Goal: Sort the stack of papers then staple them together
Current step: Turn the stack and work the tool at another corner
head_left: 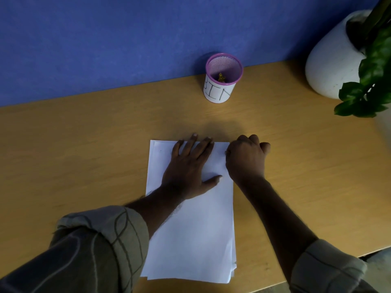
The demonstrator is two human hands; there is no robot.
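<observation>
My left hand (188,168) lies flat, fingers spread, on the paper stack (190,229); my right hand (246,159) is curled at its far right corner, grip unclear.

Table (84,144): tan wood-grain top against blue wall | centre: stack of papers (190,229), white, near edges uneven | rear: purple mesh cup (222,79) labelled BIN | rear right: white plant pot (330,60)

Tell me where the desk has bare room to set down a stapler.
The widest bare patch is the desk left of the paper stack, below the blue wall. Another lies right of the stack, between the right hand and the plant pot. A narrower strip runs between the pink bin and the stack. The stack's top edge is crowded by the left hand and the right.
</observation>
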